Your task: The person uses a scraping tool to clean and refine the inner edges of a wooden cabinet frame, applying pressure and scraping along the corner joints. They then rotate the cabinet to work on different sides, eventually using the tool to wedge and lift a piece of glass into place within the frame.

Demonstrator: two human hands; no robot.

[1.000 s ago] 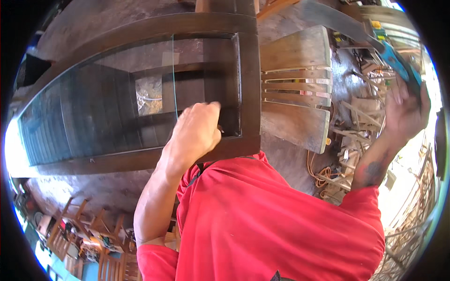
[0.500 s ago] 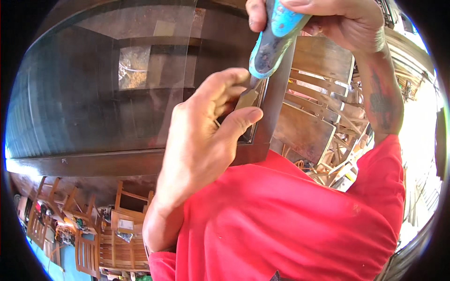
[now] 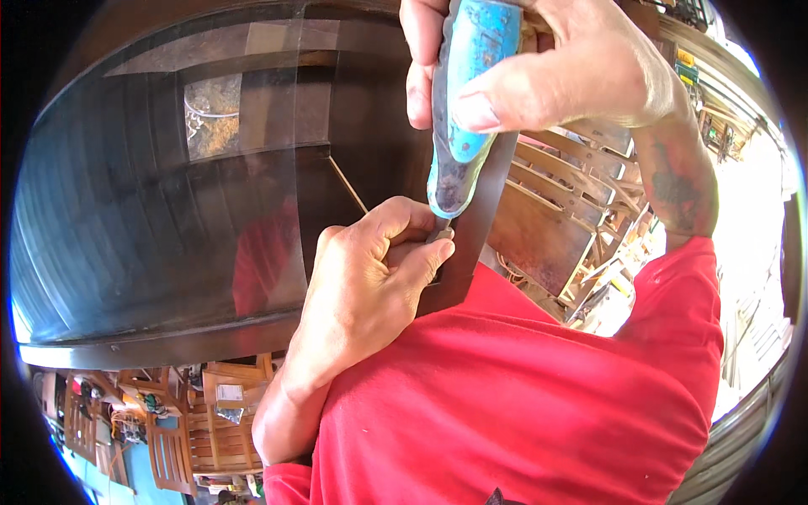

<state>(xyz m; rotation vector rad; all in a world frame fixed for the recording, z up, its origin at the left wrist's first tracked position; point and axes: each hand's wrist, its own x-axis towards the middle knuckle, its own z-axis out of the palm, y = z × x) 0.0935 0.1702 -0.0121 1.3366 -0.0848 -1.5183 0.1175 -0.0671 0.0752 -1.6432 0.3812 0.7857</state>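
Note:
My right hand (image 3: pixel 555 76) is wrapped round the blue and black handle of a chisel (image 3: pixel 475 84), thumb pressed along its side. The tool points down, and its short metal neck shows below the handle. At the blade (image 3: pixel 444 236), the thumb and fingers of my left hand (image 3: pixel 362 286) are closed in a pinch. Both hands work over the near right corner of a dark brown wooden frame (image 3: pixel 484 227) that holds a large dark glass pane (image 3: pixel 219 227). The blade's tip is hidden behind my left fingers. Beyond that hand runs a thin pale strip (image 3: pixel 348 183).
Below the frame at the left stand wooden chairs (image 3: pixel 223 429). Brown boards and slatted wooden parts (image 3: pixel 539 227) are stacked at the right. The glass mirrors light patches and part of my red shirt (image 3: pixel 505 396).
My right hand and the chisel have moved down and slightly left, with the handle more upright. My left fingers have closed round the blade. The frame appears lower in view.

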